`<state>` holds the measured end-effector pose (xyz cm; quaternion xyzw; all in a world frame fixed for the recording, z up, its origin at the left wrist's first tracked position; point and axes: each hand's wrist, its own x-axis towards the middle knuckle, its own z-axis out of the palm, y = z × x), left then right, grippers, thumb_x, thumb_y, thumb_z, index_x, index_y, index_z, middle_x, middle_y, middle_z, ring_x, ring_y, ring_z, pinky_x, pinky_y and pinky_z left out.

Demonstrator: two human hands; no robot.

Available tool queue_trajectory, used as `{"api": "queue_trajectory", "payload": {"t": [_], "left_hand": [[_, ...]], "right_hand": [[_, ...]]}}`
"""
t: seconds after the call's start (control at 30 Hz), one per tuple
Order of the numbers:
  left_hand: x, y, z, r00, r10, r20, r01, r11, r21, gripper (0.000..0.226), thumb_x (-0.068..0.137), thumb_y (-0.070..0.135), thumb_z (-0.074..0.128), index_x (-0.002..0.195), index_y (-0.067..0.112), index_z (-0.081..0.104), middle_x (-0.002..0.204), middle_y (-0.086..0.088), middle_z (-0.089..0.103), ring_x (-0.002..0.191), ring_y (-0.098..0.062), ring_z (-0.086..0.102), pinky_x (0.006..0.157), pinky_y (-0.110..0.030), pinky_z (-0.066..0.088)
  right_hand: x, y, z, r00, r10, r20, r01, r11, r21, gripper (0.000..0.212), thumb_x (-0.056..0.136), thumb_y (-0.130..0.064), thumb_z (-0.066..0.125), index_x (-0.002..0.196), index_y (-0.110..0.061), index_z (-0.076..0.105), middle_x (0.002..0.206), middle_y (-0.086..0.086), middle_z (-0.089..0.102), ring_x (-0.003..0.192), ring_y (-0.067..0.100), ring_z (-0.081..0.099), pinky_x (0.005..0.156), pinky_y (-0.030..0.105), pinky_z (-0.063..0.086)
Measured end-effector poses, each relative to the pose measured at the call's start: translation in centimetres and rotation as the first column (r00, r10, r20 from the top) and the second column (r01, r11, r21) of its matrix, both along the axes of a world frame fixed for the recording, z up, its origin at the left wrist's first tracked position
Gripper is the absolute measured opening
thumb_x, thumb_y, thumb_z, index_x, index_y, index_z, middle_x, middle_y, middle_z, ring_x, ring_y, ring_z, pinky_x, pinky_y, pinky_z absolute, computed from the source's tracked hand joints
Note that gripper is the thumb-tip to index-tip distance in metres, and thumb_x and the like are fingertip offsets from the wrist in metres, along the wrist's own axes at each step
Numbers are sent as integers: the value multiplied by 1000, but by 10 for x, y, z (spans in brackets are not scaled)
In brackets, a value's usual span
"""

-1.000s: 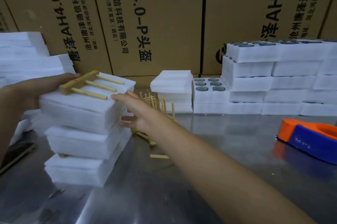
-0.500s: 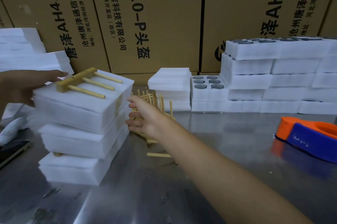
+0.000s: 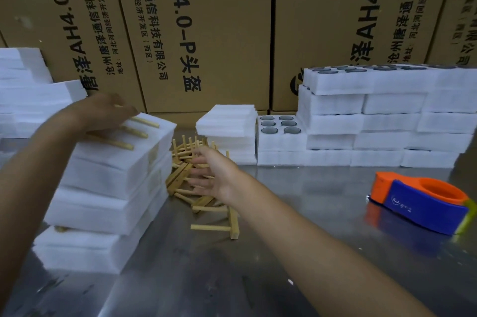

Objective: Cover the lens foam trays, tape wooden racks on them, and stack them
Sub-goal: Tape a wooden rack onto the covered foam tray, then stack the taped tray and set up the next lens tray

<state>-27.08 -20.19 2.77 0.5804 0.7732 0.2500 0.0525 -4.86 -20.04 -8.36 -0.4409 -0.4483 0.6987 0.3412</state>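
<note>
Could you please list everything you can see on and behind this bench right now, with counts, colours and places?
Finished stack: four white foam layers, near left.
Wooden rack: one, tan, on top of that stack.
Loose racks: a tan pile, count unclear, table centre.
Foam covers: white pile, back centre.
Open lens tray: one, white, six dark lenses, beside the covers.
Tray wall: white, many, back right.
Tape dispenser: one, orange and blue, right.
Foam sheets: white, far left.
Cardboard boxes: brown, behind.
Left hand: on the rack.
Right hand: open, over the loose racks.
</note>
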Motion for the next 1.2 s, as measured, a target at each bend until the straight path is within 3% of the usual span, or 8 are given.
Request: {"api": "queue_trajectory", "payload": {"t": [0.1,0.53,0.7,0.87,0.93,1.0,1.1,1.2], "left_hand": [[18,4,-3,998,-9,-66,7,999,-31,52,95,47,54,138,17,51,144,-10,48,130,-33,45,106,-41,35],[154,60,-72,933,-323,-161,324,946,-20,49,95,44,53,139,25,47,133,-3,58,119,-24,54,97,-36,45],[209,93,-110,878,-456,-145,463,887,11,50,93,31,58,141,20,47,149,-1,44,134,-22,42,105,-34,36],[242,127,-139,843,-524,-122,530,848,16,53,92,25,58,143,17,45,150,-3,43,137,-22,39,110,-31,33],[256,140,-141,836,-545,-66,548,835,48,55,93,24,57,145,17,42,151,-2,42,139,-21,37,111,-33,33],[272,150,-135,820,-561,111,546,825,145,51,93,23,57,142,25,44,143,8,50,135,-18,41,105,-32,39],[301,165,-107,721,-568,397,488,823,290,50,91,20,59,135,35,42,104,31,51,110,-8,55,80,-20,45],[331,181,-71,640,-610,468,491,793,362,80,89,13,60,153,35,17,137,5,48,104,-17,62,89,-42,55]], "right_hand": [[18,3,1,999,-33,0,33,999,1,36,98,-43,54,121,-16,62,128,10,61,116,27,62,88,37,54],[108,28,-24,974,-225,27,225,974,6,26,97,-38,57,103,-14,64,116,9,65,105,28,67,82,37,53],[147,52,-45,892,-406,199,375,910,176,25,98,-33,54,111,-13,62,105,3,61,88,20,62,79,34,51],[183,76,-71,824,-521,223,479,850,218,13,99,-28,53,96,-17,59,97,4,61,84,20,60,73,32,48],[195,88,-75,777,-598,196,546,795,264,10,97,-23,54,93,-16,61,93,5,63,82,22,59,71,32,48],[208,101,-70,684,-714,148,634,683,363,9,95,-19,55,95,-15,63,94,4,64,86,23,60,76,32,48],[236,116,-39,481,-876,15,692,391,607,14,93,-13,59,107,-15,58,111,5,58,92,18,54,75,25,37],[271,134,5,362,-932,-25,579,204,789,36,92,-12,58,127,-14,51,131,8,47,118,25,46,88,35,41]]}}
